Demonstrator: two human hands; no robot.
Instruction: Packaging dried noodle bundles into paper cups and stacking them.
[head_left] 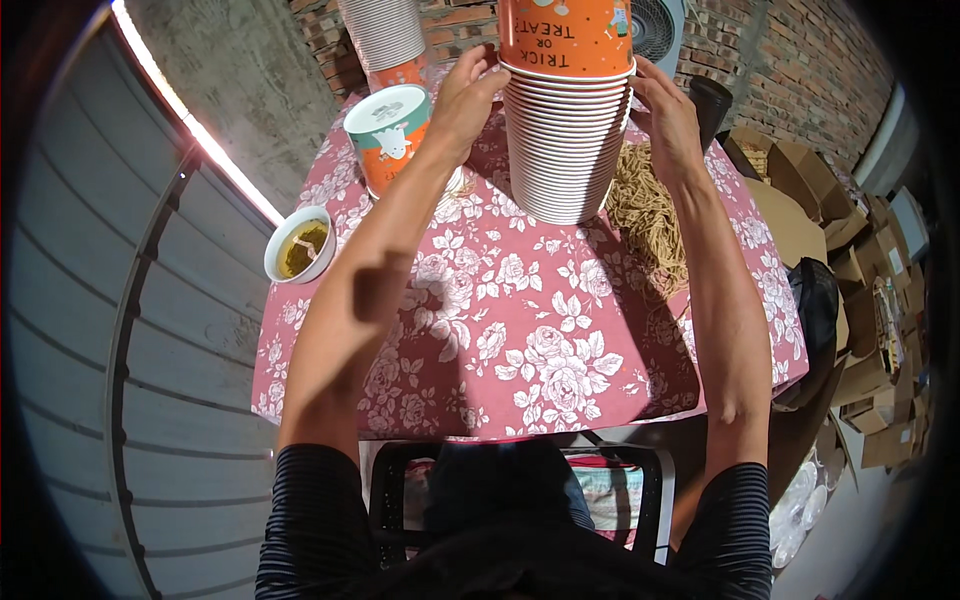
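A tall stack of nested paper buckets (563,150) stands upside down on the table in front of me. White rims show along it, and the topmost bucket is orange with printed figures. My left hand (468,108) touches its left side near the upper rims, thumb and fingers around the edge. On the opposite side, my right hand (668,118) has its fingertips against the rim, so the stack is held between both hands. Left of my left forearm sits a single orange bucket (385,140) with a teal band and white top. Tan cords (645,220) lie heaped beside the stack, partly behind my right forearm.
A second bucket stack (382,35) rises at the back left. At the left edge of the flowered tablecloth (560,370) is a white bowl (300,245) of yellowish liquid. Beyond the table are a fan (655,30), a dark cylinder (709,105) and cardboard boxes (800,180).
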